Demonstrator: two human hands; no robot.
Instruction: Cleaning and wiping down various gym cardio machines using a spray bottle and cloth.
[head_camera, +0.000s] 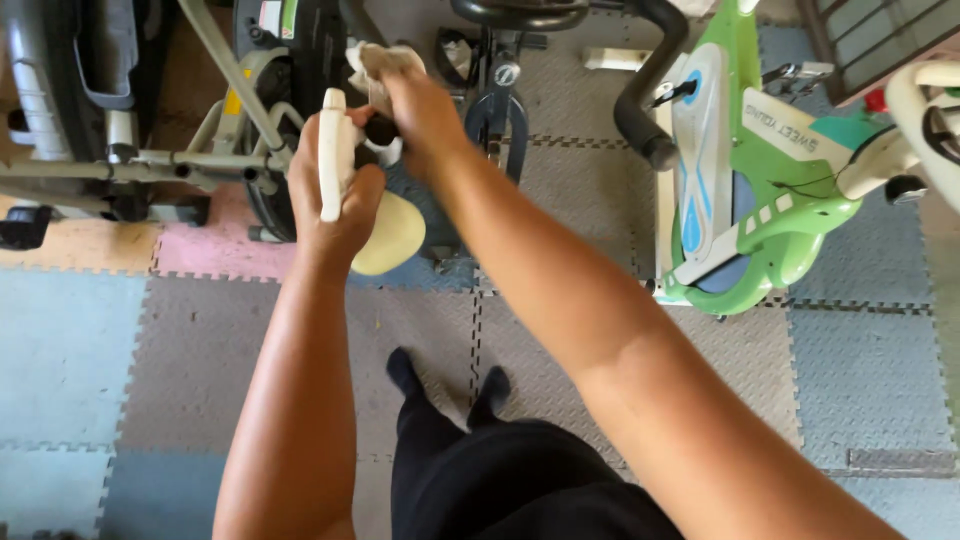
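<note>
My left hand is closed around a white spray bottle head; its pale cream bottle hangs below the palm. My right hand is held just beyond it, gripping a crumpled white cloth pressed toward the bottle's dark nozzle. Both arms reach forward over my legs in black trousers and dark socks.
A green and white exercise bike stands to the right. A black and grey exercise machine sits to the left, with a black bike frame straight ahead. Interlocking foam mats in grey, blue and pink cover the floor.
</note>
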